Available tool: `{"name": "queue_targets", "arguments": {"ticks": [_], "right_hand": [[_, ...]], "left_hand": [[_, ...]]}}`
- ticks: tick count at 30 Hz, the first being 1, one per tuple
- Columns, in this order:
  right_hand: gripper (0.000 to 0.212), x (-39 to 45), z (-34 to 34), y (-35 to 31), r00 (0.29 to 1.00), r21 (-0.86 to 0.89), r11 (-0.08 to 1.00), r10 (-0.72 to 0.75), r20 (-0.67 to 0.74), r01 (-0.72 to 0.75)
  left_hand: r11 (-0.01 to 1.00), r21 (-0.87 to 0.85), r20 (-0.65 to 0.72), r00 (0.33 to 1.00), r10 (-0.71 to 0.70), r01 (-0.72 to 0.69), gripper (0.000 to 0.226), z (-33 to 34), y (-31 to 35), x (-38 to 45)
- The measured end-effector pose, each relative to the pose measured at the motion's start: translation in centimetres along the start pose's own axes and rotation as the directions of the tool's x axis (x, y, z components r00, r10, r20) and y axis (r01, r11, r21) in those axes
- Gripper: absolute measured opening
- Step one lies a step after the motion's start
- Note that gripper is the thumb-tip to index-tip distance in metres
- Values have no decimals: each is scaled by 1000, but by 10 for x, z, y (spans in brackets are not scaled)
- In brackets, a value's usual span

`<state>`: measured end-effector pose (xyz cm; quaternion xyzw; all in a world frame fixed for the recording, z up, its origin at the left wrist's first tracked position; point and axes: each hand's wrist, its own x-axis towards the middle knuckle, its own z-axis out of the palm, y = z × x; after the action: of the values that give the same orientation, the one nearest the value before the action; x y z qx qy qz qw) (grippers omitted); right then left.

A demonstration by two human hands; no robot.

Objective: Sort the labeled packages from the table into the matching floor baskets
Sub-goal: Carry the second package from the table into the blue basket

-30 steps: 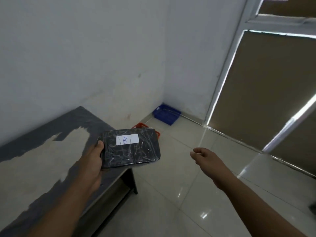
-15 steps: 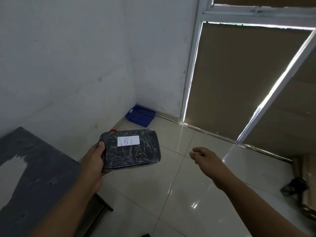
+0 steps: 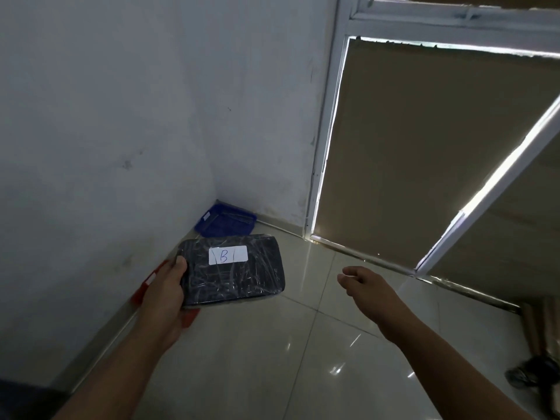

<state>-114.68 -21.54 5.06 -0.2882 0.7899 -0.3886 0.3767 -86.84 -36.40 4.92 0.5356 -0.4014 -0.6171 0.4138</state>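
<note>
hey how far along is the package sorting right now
Done: cannot tell; the blue basket in the corner holds something unclear. In hand: the left hand carries a black package labelled B1; the right hand is empty. Left: dropping it into its matching basket; a red basket sits mostly hidden behind it.

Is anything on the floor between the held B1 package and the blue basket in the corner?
Nothing visible. The left hand holds the package above a red basket; bare tile leads to the blue basket.
</note>
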Motion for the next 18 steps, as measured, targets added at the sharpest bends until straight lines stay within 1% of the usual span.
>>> {"name": "queue_targets", "arguments": {"ticks": [5,12,18], "right_hand": [[37,75,-10,-28,1000,-3,1000,-3,10,3],[32,202,-34,-61,997,14,999,-40,67,39],[31,308,-60,-100,981,-65,994,-71,178,84]], "left_hand": [[999,-32,60,998,-1,3,28,40,21,66],[1000,-24,-51,999,5,-6,27,102,31,153],[995,-104,-170,985,-9,-9,28,154,39,202]]}}
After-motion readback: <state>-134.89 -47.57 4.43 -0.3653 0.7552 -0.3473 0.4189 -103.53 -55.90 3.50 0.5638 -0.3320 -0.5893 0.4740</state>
